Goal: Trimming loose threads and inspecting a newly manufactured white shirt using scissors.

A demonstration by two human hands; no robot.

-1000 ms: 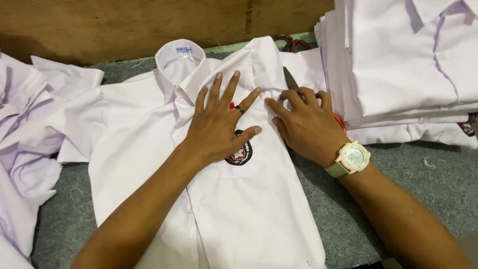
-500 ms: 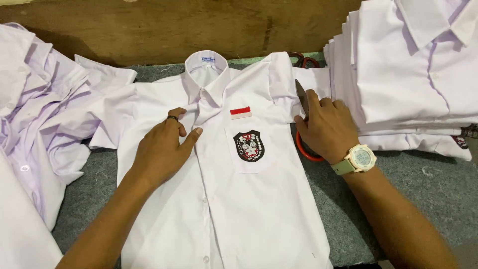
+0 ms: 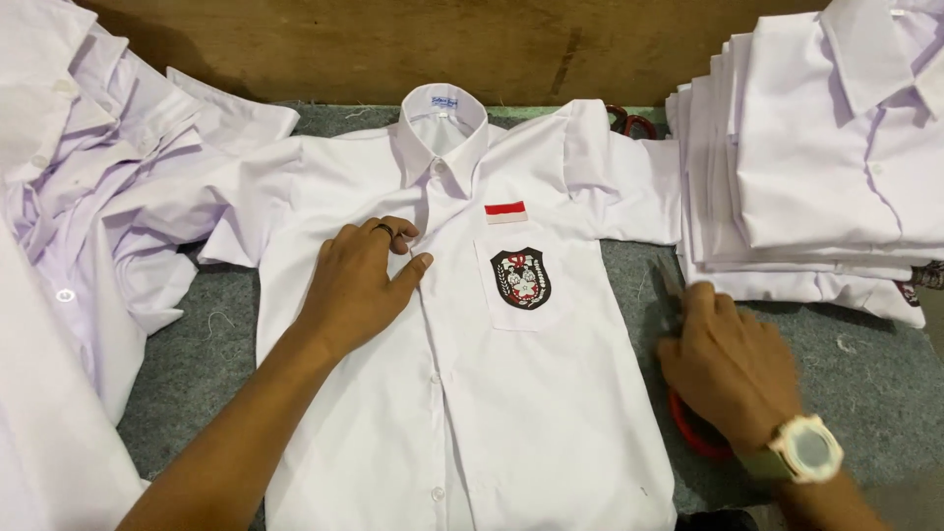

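White short-sleeved cotton shirt with a crest pocket (image 3: 462,393) spread flat, front up, on grey felt table (image 3: 865,374), collar pointing away, long axis running near to far. Left hand (image 3: 359,280) resting on the button placket, fingers curled, thumb out. Right hand (image 3: 728,369) beside the shirt's edge, closed around red-handled scissors (image 3: 693,428), blade pointing away.

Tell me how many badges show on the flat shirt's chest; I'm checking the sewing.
2: a small red and white flag patch above the pocket, and a black shield crest on the pocket itself. Neither hand covers them.
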